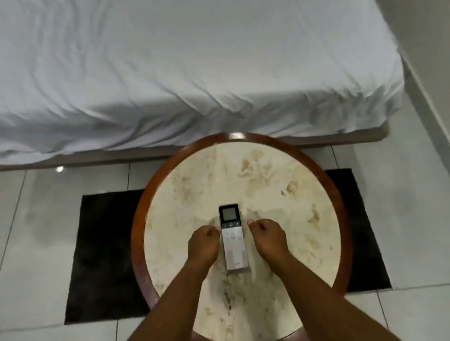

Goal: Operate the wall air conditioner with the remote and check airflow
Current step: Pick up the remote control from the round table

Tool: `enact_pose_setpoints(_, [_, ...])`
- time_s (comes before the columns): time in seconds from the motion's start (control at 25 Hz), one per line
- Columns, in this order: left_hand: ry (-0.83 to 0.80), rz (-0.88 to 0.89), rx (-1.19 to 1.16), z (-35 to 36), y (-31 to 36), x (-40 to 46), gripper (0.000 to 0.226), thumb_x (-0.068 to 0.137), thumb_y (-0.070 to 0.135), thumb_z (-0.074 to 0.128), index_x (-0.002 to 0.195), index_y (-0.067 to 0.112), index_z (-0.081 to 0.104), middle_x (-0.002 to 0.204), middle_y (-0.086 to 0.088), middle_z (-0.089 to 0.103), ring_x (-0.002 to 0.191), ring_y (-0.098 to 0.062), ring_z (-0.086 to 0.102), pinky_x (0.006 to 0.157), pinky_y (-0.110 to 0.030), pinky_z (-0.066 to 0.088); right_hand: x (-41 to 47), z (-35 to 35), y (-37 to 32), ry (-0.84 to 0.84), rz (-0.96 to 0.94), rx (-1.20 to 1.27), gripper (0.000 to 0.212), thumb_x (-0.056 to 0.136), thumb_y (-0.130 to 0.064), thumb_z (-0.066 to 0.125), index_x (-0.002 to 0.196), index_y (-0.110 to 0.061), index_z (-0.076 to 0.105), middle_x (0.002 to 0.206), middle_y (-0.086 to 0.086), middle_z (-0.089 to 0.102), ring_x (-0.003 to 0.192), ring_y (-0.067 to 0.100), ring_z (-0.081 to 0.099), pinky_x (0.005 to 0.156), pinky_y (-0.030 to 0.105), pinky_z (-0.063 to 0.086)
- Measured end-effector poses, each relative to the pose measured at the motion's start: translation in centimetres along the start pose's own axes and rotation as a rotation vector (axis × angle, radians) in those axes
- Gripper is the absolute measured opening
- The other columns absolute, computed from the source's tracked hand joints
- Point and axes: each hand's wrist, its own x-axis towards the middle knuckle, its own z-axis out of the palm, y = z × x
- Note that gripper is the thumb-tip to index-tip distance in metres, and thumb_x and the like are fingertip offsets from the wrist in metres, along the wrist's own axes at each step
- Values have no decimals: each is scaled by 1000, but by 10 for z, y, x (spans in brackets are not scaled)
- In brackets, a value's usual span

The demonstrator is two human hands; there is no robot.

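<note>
both forearms reach over the round tabletop [293,192]. the left hand [203,244] and right hand [268,237] sit curled either side of the remote [233,245], each grip loosely clenched and holding nothing. the remote lies flat between them, screen end pointing toward the bed [159,69] beyond.

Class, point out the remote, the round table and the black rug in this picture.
remote [233,245]: head view, middle of its silver body.
round table [278,193]: head view, bare marble top.
black rug [105,256]: head view, its left part, beside the table.
</note>
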Motion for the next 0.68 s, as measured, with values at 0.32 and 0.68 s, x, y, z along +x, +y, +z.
enact_pose_setpoints(0.32, [111,-21,-109,47,-40,41,17,94,21,50,91,16,66,92,-2,68,81,-17,63,70,-32,52,39,60,27,60,28,-56,30,95,-40,60,95,-10,65,90,4,68,78,21,61,61,29,40])
enact_pose_setpoints(0.68, [42,39,-156,32,-17,2,16,93,19,49,91,15,64,96,-8,68,85,-24,65,78,-42,57,13,43,21,-132,171,361,30,94,-40,61,99,-12,67,92,11,76,82,31,73,74,40,59])
